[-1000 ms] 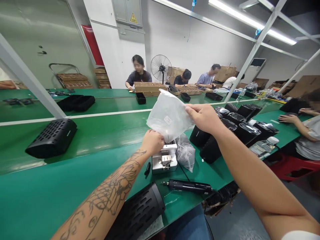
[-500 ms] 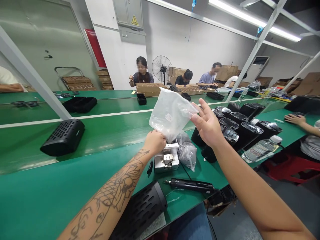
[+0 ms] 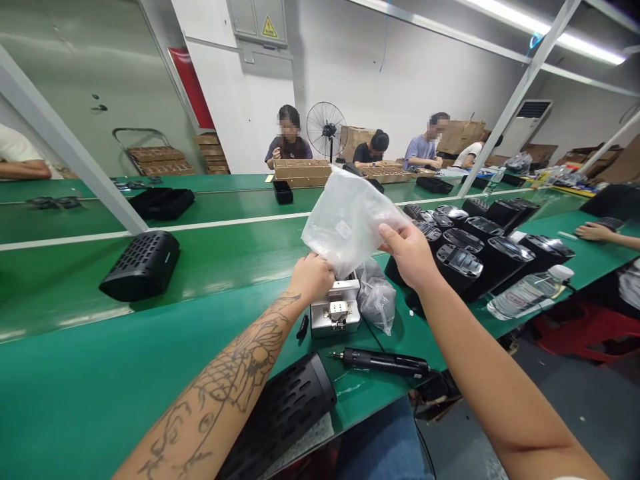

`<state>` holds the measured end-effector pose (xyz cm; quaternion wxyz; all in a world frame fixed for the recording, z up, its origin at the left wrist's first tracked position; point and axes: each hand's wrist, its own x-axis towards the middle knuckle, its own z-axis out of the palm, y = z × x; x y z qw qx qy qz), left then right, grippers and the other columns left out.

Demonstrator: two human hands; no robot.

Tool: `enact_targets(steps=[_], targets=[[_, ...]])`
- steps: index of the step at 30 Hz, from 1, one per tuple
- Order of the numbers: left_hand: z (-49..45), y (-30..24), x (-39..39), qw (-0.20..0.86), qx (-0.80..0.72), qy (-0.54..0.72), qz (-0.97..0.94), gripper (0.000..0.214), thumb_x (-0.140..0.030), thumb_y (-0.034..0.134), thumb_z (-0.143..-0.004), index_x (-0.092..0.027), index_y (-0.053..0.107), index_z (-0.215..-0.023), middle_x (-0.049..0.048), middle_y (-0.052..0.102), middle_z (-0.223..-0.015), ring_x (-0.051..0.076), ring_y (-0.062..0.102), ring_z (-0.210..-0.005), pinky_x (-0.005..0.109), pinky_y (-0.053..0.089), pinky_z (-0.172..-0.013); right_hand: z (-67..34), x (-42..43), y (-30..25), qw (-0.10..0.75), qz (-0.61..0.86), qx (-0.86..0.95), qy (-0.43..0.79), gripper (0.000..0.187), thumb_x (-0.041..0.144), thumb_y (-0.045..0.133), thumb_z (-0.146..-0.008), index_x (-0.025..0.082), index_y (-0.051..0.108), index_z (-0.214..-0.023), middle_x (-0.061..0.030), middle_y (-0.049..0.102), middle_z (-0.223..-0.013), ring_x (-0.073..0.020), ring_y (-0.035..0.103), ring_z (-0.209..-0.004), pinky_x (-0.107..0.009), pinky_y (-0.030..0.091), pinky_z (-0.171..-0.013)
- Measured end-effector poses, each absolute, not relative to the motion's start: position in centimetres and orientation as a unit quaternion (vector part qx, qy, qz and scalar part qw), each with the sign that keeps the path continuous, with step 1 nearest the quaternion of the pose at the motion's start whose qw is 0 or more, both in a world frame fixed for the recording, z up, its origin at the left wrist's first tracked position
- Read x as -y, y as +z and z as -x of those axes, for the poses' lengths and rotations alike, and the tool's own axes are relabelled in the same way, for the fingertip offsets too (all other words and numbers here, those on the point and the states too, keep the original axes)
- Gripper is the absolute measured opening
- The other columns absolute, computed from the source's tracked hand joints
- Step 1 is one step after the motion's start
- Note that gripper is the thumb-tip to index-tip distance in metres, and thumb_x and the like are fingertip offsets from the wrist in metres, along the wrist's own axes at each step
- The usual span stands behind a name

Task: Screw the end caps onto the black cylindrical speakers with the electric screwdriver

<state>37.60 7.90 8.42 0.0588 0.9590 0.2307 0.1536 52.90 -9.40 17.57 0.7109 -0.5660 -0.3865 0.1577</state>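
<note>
1. Above the green workbench (image 3: pixel 120 347), both hands hold up a clear plastic bag (image 3: pixel 350 223), crumpled, with a small white label (image 3: pixel 343 229); its contents, if any, cannot be told.
2. The left hand (image 3: pixel 313 279) closes on its lower corner; the right hand (image 3: pixel 407 255) pinches its edge between thumb and fingers.
3. Below sit a silver metal fixture (image 3: pixel 336 310), a second plastic bag (image 3: pixel 376 297), and an electric screwdriver (image 3: pixel 380 361), while black speakers (image 3: pixel 480 263) stand in a row.

Seen from the person's head, the view faces forward and down, close above the left hand (image 3: pixel 311 279) and right hand (image 3: pixel 409 256) at lower center, across a green workbench (image 3: pixel 150 363) toward a white far wall (image 3: pixel 400 73) along the top of the frame
</note>
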Motion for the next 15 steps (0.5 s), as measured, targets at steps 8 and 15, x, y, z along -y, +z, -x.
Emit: enact_targets(steps=[8, 15], targets=[[-37.4, 8.4, -7.9, 0.111, -0.243, 0.187, -0.945, 0.031, -0.019, 0.057, -0.095, -0.026, 0.086, -0.091, 0.0069, 0.081, -0.114, 0.028, 0.068, -0.123, 0.033, 0.056, -0.095, -54.5, 10.7, 15.7, 0.758, 0.527, 0.359, 0.132, 0.037, 0.054, 0.09, -0.081, 0.024, 0.079, -0.101, -0.0059, 0.083, -0.103, -0.0245, 0.079, -0.093, -0.043, 0.067, -0.089], [-37.6, 8.5, -7.7, 0.157, -0.241, 0.227, -0.931, 0.03, -0.018, 0.057, -0.097, -0.023, 0.082, -0.081, 0.009, 0.082, -0.106, 0.029, 0.069, -0.114, 0.041, 0.05, -0.108, -54.3, 11.1, 16.0, 0.76, 0.497, 0.389, 0.156, 0.037, 0.052, 0.094, -0.081, 0.022, 0.083, -0.101, -0.0071, 0.083, -0.104, -0.0251, 0.08, -0.095, -0.039, 0.068, -0.087]])
